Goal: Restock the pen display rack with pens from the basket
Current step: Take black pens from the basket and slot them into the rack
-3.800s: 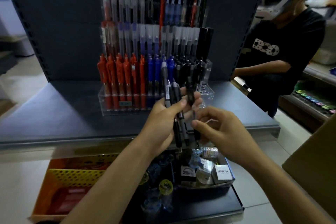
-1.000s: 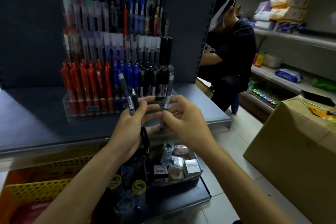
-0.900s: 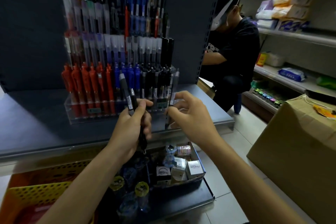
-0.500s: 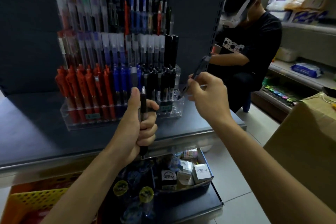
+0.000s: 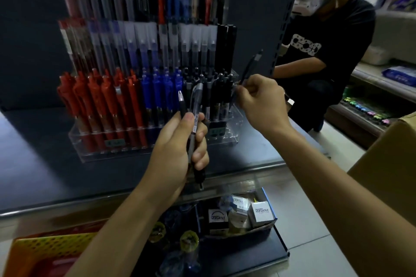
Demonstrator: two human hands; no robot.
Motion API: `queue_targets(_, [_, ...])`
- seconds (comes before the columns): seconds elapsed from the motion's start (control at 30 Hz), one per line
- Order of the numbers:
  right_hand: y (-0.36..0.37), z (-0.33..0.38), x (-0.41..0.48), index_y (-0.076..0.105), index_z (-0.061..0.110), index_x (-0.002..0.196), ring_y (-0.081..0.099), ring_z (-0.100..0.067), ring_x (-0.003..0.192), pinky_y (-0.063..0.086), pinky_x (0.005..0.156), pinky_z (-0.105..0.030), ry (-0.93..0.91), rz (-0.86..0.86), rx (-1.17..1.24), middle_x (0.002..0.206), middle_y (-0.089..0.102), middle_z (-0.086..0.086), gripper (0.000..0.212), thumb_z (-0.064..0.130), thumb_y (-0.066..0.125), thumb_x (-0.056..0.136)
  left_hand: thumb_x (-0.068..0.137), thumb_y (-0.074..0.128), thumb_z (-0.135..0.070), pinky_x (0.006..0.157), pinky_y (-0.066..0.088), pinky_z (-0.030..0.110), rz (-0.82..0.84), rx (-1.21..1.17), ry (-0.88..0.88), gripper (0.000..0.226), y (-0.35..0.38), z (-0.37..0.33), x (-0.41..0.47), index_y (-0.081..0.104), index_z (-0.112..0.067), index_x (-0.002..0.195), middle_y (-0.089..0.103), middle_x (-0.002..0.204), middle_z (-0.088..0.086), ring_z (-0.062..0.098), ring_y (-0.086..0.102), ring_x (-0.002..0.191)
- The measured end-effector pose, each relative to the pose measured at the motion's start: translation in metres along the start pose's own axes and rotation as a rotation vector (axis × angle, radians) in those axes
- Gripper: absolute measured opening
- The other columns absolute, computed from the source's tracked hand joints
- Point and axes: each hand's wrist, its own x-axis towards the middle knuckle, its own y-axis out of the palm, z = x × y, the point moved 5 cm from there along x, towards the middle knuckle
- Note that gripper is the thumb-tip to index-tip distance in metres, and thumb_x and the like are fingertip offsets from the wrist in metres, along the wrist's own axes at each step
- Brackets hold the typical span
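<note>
Lifted higher, pen (image 5: 251, 65) in right hand (image 5: 258, 99) slants up-right.

A dark grey metal shelf (image 5: 33, 153) carried a clear acrylic pen display rack (image 5: 94, 148), which stood upright toward the back, filled with red, blue and black pens (image 5: 157, 96). Beneath it, a lower black shelf (image 5: 258, 256) held an open carton (image 5: 258, 228) of small white boxes (image 5: 261, 211). On the tiled floor (image 5: 304, 220) to the right stood a cardboard box (image 5: 382, 164). An orange basket (image 5: 45, 252) showed at the lower left, its footing out of view.
</note>
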Motion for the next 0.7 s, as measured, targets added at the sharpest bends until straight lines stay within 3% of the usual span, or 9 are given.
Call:
queue_targets(0.13, [0.004,-0.001,-0.005,0.060,0.014,0.092,0.063,-0.008,0.067,0.051,0.065,-0.024,0.014,-0.012,0.062,0.069,0.065,0.008,0.011,0.016,0.069,0.087,0.102,0.036,-0.024,0.042,0.035,0.025,0.025,0.001,-0.023,0.022,0.001,0.003,0.000,0.050,-0.007,0.100,0.047,0.067,-0.003,0.011,0.036,0.046])
queue_targets(0.23, [0.012,0.001,-0.012,0.064,0.017,0.085,0.063,-0.008,0.068,0.055,0.072,-0.029,-0.041,0.019,-0.013,0.069,0.063,0.011,0.004,0.015,0.067,0.087,0.102,0.036,-0.023,0.042,0.036,0.025,0.030,0.014,-0.036,0.022,0.002,0.004,0.000,0.050,-0.007,0.101,0.047,0.067,-0.003,0.011,0.036,0.046])
queue_targets(0.33, [0.015,-0.004,-0.012,0.068,0.017,0.080,0.066,-0.014,0.071,0.054,0.069,-0.032,-0.023,0.040,-0.039,0.069,0.066,0.006,0.006,0.018,0.068,0.086,0.103,0.036,-0.023,0.043,0.035,0.025,0.017,0.034,-0.055,0.022,0.000,0.006,-0.001,0.050,-0.006,0.102,0.047,0.066,-0.003,0.012,0.036,0.047])
queue_targets(0.57, [0.014,-0.007,-0.013,0.069,0.013,0.079,0.053,-0.006,0.062,0.040,0.059,-0.016,-0.060,0.062,-0.088,0.073,0.059,0.003,0.012,0.021,0.069,0.088,0.102,0.036,-0.020,0.045,0.032,0.026,0.004,0.038,-0.065,0.021,-0.001,0.008,-0.002,0.051,-0.007,0.102,0.048,0.065,-0.004,0.011,0.035,0.047])
queue_targets(0.7, [0.016,-0.014,-0.021,0.068,0.013,0.077,0.055,-0.014,0.068,0.042,0.064,-0.028,-0.012,0.050,-0.064,0.071,0.062,-0.003,0.016,0.023,0.068,0.089,0.097,0.030,-0.002,0.048,0.034,0.026,-0.017,0.016,-0.047,0.026,-0.002,0.010,0.000,0.055,-0.006,0.104,0.048,0.069,-0.002,0.011,0.036,0.051])
